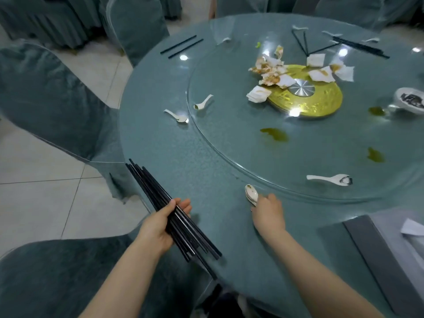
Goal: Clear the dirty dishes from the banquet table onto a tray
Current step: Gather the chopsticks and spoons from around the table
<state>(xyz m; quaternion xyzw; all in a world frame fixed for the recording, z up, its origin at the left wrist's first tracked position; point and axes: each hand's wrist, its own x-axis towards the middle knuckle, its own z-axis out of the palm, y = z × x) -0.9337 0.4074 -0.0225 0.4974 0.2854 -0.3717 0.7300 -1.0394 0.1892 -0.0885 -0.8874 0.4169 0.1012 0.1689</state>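
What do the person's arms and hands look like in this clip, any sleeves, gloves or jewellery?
Both forearms are bare as far as the frame shows, with no sleeves in view. The left hand and right hand wear no gloves, and no watch, bracelet or ring is visible.

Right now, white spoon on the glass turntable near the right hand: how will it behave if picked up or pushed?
The white spoon looks like glazed ceramic, so probably rigid and chippable. It lies on the smooth glass turntable, so a push likely slides or spins it. Dark residue in its bowl suggests a greasy, slippery grip there.
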